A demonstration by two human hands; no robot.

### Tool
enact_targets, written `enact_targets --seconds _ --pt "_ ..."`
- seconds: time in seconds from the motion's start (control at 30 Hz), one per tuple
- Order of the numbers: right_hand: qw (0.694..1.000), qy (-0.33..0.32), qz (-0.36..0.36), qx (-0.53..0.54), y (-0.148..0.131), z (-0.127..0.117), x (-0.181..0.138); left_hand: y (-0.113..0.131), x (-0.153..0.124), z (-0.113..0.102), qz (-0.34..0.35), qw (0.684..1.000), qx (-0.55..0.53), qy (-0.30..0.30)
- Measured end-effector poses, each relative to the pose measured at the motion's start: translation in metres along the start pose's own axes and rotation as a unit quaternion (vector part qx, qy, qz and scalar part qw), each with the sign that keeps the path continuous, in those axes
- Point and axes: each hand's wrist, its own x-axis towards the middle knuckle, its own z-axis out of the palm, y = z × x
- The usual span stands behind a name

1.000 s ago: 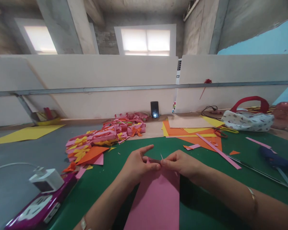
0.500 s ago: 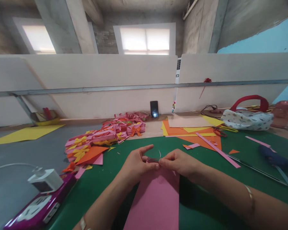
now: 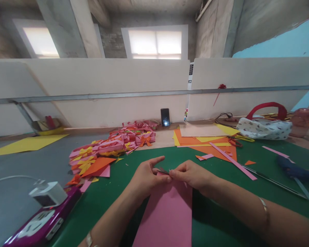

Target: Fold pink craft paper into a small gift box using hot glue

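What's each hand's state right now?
Left hand: thumb and fingers closed on far edge of flat, pink paper sheet.
Right hand: fingertips closed at that edge, beside thin, dark metal piece; exact hold unclear.

At the far edge of the pink sheet (image 3: 167,219), the left hand (image 3: 149,176) curls, forefinger extended. The right hand (image 3: 190,174) pinches thumb to forefinger there. Forearms (image 3: 115,211) flank the sheet.

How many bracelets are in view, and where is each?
2. One bracelet is on the left arm, near the picture's bottom edge; the other bracelet is on the right arm. Any others beyond the frame would be hidden.
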Motion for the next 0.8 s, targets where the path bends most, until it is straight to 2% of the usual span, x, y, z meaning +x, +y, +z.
enact_targets --seconds 0.1,0.2,0.3,0.43,0.67,0.8 --pt "0.998 0.047 -0.007 0.041 0.0 -0.005 0.003 0.003 -0.002 -0.001 0.001 0.999 0.033 0.021" --pt "0.992 0.084 -0.002 0.094 -0.002 -0.017 0.003 0.007 -0.005 -0.003 0.006 0.999 -0.003 0.046" --pt "0.995 0.072 0.008 0.069 -0.003 -0.026 0.001 0.01 -0.008 -0.006 0.027 0.996 -0.03 0.078" --pt "1.0 0.021 -0.003 0.008 -0.005 -0.029 -0.002 0.011 -0.009 -0.008 0.042 0.993 -0.032 0.107" --pt "0.999 0.041 -0.006 0.011 -0.007 -0.034 0.0 0.001 0.0 -0.016 0.023 0.989 -0.028 0.144" --pt "0.998 0.056 0.013 0.03 -0.005 -0.036 0.002 -0.004 0.006 -0.021 0.003 0.989 -0.061 0.138"
